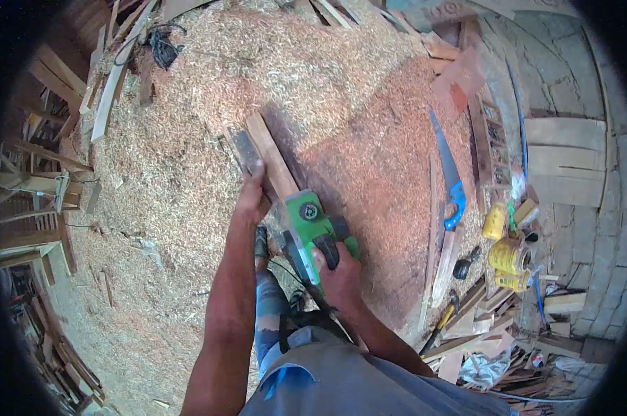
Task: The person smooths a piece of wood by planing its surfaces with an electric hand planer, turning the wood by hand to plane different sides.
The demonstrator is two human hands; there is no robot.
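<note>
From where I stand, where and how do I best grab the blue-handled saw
Take the saw by its blue handle, probably best from your near side, with your right hand once free: the handle end lies toward you, the blade points away.

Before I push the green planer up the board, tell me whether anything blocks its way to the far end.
Nothing visible lies on the board ahead of the green planer. The left hand, at the dark piece alongside, looks close enough to need watching.
</note>
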